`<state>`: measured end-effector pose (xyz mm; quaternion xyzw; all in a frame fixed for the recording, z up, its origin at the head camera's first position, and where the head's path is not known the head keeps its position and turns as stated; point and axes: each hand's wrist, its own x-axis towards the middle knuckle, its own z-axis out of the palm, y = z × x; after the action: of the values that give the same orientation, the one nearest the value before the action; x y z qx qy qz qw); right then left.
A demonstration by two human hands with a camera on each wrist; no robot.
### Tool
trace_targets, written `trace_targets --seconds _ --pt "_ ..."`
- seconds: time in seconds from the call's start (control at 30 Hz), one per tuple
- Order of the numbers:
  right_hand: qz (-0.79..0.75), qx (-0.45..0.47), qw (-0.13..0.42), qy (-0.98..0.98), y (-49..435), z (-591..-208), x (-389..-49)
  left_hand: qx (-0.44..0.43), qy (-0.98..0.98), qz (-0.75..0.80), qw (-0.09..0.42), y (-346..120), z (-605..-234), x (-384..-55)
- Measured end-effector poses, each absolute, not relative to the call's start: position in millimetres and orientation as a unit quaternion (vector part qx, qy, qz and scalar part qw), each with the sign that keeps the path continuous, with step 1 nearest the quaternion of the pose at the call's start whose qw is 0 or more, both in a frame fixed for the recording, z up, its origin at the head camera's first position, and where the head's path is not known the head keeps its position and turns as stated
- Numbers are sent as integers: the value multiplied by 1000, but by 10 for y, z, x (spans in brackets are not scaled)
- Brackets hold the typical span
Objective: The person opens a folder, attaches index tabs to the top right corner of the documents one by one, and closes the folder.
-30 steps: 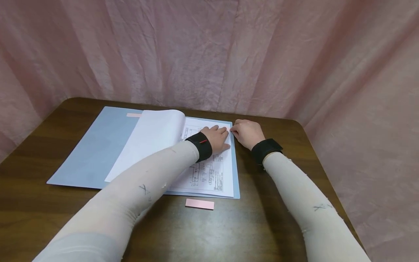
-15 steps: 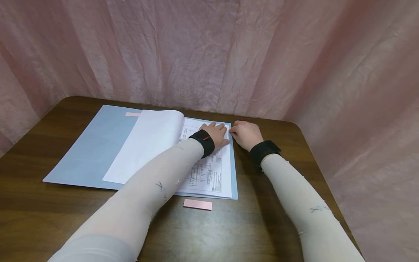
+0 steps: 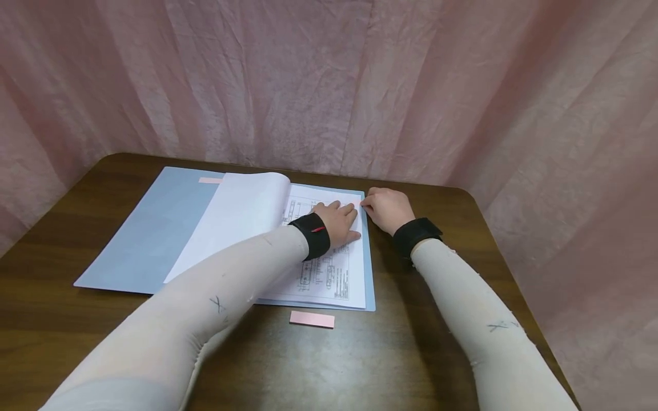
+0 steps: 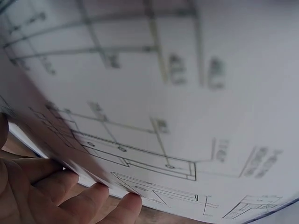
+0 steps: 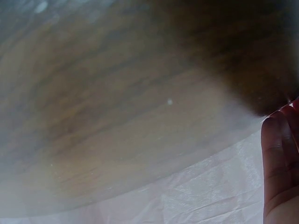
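Observation:
My left hand (image 3: 336, 222) rests with fingers spread on a printed sheet of technical drawings (image 3: 339, 279), near its upper right corner. In the left wrist view the fingers (image 4: 93, 198) lie against the printed paper (image 4: 140, 93). My right hand (image 3: 386, 208) is at the sheet's upper right edge, thumb and fingertips together, pinching the end of a pink sticky note (image 3: 357, 202) that is mostly hidden. The right wrist view shows only part of that hand (image 5: 280, 163) at the frame's edge. Beneath the sheets lies an open light blue folder (image 3: 139, 228).
A turned-over white page (image 3: 231, 217) curls to the left. Another pink sticky strip (image 3: 209, 180) sticks out beside it. A pad of pink sticky notes (image 3: 312, 319) lies on the wooden table (image 3: 401, 354) before the folder. A pink curtain (image 3: 308, 85) hangs behind.
My left hand shifts slightly toward me and to the left on the sheet, its forearm lower. My right hand stays at the sheet's corner, still pinching.

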<state>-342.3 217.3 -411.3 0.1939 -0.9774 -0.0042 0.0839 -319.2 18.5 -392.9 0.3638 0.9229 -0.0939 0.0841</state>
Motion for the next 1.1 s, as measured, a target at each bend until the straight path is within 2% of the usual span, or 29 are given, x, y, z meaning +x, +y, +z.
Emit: trace_targets --seconds 0.67,0.87,1.1 --pt "-2 190 80 -979 2067 -4089 -3396 309 946 -59 85 226 -3862 -3335" --pt "-6 193 79 -978 2065 -4087 -3387 303 948 -65 80 256 -3973 -3371" --pt "-10 187 74 -979 2071 -4089 -3380 330 937 -73 84 175 -3926 -3237"
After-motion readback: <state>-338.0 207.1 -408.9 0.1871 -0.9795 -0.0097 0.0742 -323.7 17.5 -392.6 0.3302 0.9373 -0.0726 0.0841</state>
